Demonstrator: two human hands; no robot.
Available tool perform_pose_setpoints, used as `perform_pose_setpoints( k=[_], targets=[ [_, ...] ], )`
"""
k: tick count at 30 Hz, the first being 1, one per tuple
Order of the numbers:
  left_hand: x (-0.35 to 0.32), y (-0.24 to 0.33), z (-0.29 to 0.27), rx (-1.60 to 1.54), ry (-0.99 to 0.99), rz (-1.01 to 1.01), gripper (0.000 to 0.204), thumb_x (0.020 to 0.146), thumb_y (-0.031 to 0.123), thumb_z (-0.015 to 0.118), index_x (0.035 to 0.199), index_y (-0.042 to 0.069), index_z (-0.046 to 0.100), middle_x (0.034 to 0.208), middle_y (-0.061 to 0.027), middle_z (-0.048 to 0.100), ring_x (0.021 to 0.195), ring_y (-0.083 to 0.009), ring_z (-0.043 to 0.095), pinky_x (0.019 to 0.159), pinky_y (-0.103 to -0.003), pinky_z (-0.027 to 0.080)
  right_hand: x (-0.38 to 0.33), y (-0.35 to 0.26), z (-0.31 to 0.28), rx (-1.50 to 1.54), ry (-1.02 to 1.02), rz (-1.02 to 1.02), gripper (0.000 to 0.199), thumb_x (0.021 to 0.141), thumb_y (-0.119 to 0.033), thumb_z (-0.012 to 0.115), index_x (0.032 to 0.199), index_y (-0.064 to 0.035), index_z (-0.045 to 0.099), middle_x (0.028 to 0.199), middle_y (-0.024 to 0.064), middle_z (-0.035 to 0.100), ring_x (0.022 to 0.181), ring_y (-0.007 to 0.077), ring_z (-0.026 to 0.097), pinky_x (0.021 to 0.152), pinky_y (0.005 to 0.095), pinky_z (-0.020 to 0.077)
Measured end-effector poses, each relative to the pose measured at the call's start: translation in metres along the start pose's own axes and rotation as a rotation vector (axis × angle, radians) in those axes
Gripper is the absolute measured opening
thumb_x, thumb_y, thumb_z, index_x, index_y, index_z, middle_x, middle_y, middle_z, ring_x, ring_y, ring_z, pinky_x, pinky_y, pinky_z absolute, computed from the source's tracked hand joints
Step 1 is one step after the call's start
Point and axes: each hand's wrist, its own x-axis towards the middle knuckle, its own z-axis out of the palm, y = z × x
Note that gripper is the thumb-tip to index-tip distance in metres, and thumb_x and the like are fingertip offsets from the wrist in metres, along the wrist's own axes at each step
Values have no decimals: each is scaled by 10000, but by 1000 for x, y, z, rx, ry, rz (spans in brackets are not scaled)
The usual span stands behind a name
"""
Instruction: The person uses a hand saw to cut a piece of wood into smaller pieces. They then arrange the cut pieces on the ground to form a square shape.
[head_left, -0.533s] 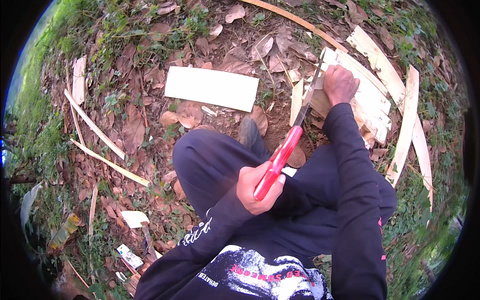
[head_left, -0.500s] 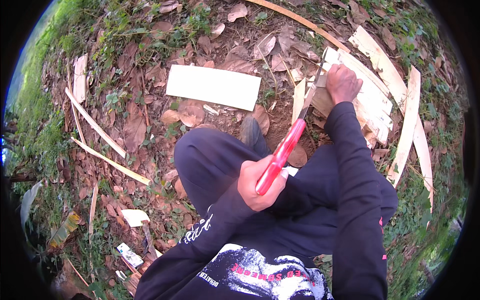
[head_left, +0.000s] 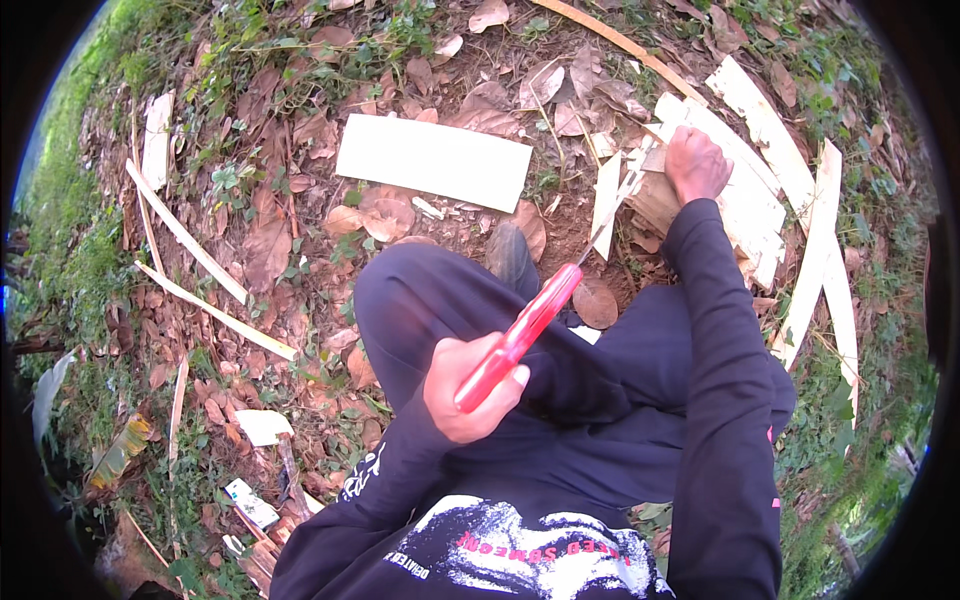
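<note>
My left hand (head_left: pixel 468 392) is wrapped round the red handle of a hand saw (head_left: pixel 522 332) above my bent knee. Its narrow blade slants up and away to the right, and its far end meets a small piece of wood (head_left: pixel 652 160). My right hand (head_left: pixel 697 165) is closed in a fist on that piece and presses it on top of a pile of pale split boards (head_left: pixel 752 222). The fist hides part of the wood. A thin pointed sliver (head_left: pixel 606 205) stands beside the pile, near the blade.
A flat pale board (head_left: pixel 433 162) lies on the leafy ground ahead. Long strips of wood (head_left: pixel 810 265) lie at the right, and curved strips (head_left: pixel 188 232) at the left. A small white packet (head_left: pixel 252 503) rests near wood scraps at the lower left.
My left hand has drawn the saw back toward my body, down and to the left. My right hand keeps its place on the wood. The view has shifted slightly.
</note>
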Motion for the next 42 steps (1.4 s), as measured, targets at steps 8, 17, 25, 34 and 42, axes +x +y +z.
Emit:
perform_pose_setpoints(
  k=[8,17,25,34,42],
  targets=[
    [-24,4,3,-21,-19,-48,115,830,80,685,808,-15,622,554,-51,533,453,-186,562,503,-299,418,-13,13,0,76,96,-157,384,914,-313,464,849,-38,723,968,205,718,962,345,662,871,500,407],
    [-9,-6,21,-62,10,2,100,847,61,668,819,-16,610,558,-41,536,469,-165,573,506,-292,425,-15,-16,-14,-52,-82,141,535,917,-412,401,873,-45,789,936,208,743,946,353,686,950,514,395],
    [8,-11,39,-42,45,59,94,857,47,643,884,-42,625,579,-33,525,464,-150,546,510,-290,422,-9,-20,-9,-48,-94,222,522,908,-414,401,830,-71,786,923,167,749,955,339,685,960,510,393],
    [-3,-16,34,-7,90,24,126,860,82,633,873,-43,623,569,-27,515,473,-126,512,510,-280,402,-14,-18,-17,1,-75,117,487,915,-388,416,932,-52,768,1010,196,739,990,368,678,961,517,396],
    [5,-15,36,-42,5,-7,70,863,34,635,835,-22,604,577,-31,514,467,-150,533,511,-288,410,-7,-8,-6,23,-28,21,462,910,-382,457,904,-34,760,946,209,736,924,372,685,910,516,410]
  ],
)
